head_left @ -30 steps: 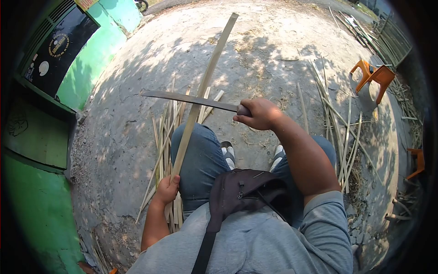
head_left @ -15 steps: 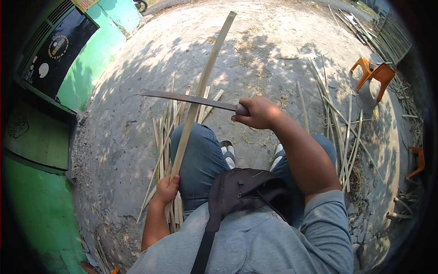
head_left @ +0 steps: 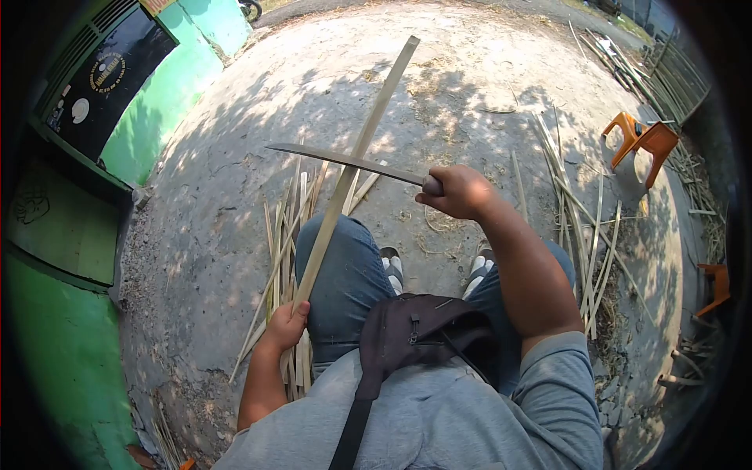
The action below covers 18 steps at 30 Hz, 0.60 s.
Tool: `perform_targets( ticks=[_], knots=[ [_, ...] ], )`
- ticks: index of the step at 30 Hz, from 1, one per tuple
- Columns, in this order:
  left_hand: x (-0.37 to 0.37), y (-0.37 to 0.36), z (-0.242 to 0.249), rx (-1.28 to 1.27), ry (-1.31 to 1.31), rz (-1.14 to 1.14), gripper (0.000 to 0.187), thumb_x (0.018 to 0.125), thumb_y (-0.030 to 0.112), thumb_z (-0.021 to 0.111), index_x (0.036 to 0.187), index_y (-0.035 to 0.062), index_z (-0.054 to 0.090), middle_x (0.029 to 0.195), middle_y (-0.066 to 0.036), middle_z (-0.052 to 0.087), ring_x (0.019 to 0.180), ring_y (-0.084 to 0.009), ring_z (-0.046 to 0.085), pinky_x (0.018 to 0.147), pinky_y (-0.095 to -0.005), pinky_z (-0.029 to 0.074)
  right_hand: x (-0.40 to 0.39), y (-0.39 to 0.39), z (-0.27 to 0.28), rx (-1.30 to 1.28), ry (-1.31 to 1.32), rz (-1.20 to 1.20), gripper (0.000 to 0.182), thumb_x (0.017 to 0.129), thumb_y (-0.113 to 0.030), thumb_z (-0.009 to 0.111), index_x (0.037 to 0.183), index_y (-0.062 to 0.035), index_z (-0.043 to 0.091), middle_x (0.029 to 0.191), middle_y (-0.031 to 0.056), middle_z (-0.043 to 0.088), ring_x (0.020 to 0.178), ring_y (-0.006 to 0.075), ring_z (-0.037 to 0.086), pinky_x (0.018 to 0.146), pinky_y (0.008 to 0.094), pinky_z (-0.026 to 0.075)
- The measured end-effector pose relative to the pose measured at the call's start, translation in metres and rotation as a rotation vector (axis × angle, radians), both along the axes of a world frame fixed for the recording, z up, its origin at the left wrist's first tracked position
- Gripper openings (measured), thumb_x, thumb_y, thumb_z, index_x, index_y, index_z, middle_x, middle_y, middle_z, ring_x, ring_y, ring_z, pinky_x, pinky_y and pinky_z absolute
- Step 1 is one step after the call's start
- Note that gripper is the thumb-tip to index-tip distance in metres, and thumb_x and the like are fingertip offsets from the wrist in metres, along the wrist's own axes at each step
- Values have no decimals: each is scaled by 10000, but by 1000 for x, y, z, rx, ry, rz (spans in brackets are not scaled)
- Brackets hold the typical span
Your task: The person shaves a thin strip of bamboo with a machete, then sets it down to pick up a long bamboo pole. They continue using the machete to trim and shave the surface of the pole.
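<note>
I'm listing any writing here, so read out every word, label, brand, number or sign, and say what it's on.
Nothing reads with certainty.
Gold lettering on the dark window: too blurred to read.
Yellowish sign at the top left: cut off and blurred.
Pale mark on the dark bag: too small to read.
Knife and pale strip: no lettering visible.

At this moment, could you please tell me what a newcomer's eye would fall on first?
Probably the long knife in the right hand, mid-view, its blade seen crossing over the pale strip that the left hand grips lower down. Next might come the bright green wall at the left edge and the orange stool at the upper right.
</note>
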<state>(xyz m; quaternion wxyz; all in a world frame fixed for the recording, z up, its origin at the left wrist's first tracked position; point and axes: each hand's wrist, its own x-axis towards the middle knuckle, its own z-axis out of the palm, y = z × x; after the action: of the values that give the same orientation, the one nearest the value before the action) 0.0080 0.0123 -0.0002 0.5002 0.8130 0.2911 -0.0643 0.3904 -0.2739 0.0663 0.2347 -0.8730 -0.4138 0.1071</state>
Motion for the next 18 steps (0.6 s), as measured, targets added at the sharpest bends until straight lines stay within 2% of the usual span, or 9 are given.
perform_targets(
  ticks=[6,9,12,15,18],
  knots=[
    [-1,1,-5,19,8,6,642,1030,610,543,868,-4,634,733,-39,605,687,-150,558,644,-328,466,-29,10,3,-35,-155,70,358,896,-469,712,959,-118,679,897,161,731,882,377,718,773,496,570],
    [0,0,-4,23,3,12,643,1029,615,541,872,-2,638,729,-38,603,680,-148,552,641,-326,462,-29,14,-6,7,-190,113,295,891,-412,712,955,-129,665,805,161,707,806,408,701,718,521,549],
    [-1,0,-7,43,-5,12,638,1032,612,538,867,3,635,718,-32,592,669,-145,541,633,-326,454,-22,14,-1,-83,-186,61,271,931,-389,643,918,-122,688,896,156,733,878,369,717,767,489,569],
    [0,3,-8,14,10,8,633,1034,608,537,859,8,630,710,-28,583,661,-142,532,624,-325,444,-7,11,-10,-68,-203,-33,274,947,-383,616,922,-123,699,901,150,734,872,367,716,765,484,569],
    [1,1,-1,-8,17,10,633,1033,611,537,853,11,625,706,-23,576,658,-140,524,620,-323,439,-4,9,-12,-40,-157,-87,257,936,-367,638,955,-122,711,900,149,734,869,372,714,770,483,570]
  ],
)
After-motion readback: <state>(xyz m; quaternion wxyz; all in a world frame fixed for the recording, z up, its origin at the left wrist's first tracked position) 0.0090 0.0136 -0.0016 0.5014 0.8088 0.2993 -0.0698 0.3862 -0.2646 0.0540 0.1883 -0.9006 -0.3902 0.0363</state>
